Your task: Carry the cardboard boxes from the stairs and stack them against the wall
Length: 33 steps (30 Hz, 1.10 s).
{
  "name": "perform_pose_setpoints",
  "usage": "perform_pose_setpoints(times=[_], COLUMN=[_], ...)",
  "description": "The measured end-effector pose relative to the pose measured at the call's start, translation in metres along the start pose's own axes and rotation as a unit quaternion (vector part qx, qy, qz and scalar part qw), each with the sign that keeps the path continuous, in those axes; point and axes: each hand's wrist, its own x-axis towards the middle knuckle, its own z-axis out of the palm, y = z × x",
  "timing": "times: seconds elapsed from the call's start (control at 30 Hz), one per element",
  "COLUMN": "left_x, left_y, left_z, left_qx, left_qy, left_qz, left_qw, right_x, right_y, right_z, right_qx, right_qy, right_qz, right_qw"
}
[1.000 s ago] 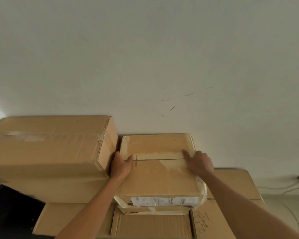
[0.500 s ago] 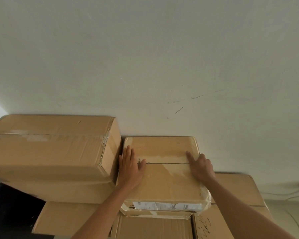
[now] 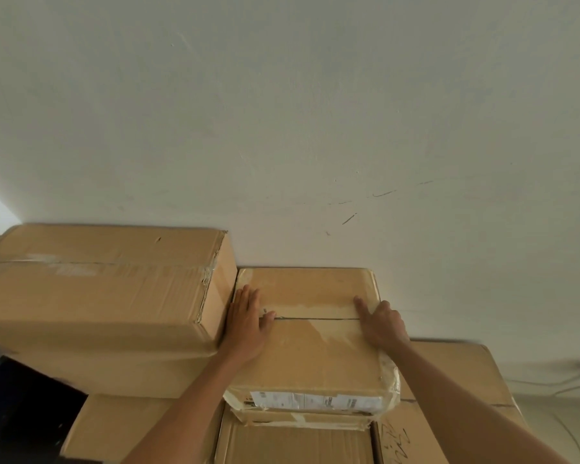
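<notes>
The light is soft, even and rather dim, giving the pale wall (image 3: 282,112) a flat grey-green cast with no glare on it. A brighter wedge of light shows at the left edge of the view, just above the large cardboard box (image 3: 98,289). Thin dark shadows run where the box tops meet the wall and in the gap between the large box and the smaller taped box (image 3: 312,353). The tape on that smaller box catches a faint sheen. The bottom left corner falls into near-black shade. Wide-angle distortion bows the box edges toward the frame's sides, and the lower corners look soft and slightly smeared.
</notes>
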Motion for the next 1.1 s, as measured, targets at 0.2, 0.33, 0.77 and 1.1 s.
perform_pose_setpoints(times=[0.2, 0.33, 0.77, 1.1], left_x=[0.008, 0.009, -0.072, -0.193], left_y=[0.014, 0.029, 0.034, 0.023], left_z=[-0.023, -0.034, -0.063, -0.097], left_qx=[0.016, 0.004, -0.028, -0.087], left_qy=[-0.086, -0.094, -0.076, 0.044], left_qz=[-0.033, -0.033, 0.021, -0.116], left_qw=[0.996, 0.995, 0.996, 0.989], right_x=[-0.002, -0.017, -0.065, -0.132], right_y=[-0.007, -0.016, -0.017, -0.046], right_z=[-0.014, -0.017, -0.029, -0.050], right_qx=[-0.021, -0.054, -0.064, -0.181], right_qy=[-0.059, -0.032, 0.013, -0.040], right_qz=[0.011, -0.025, -0.083, -0.324], right_qw=[0.998, 0.998, 0.994, 0.928])
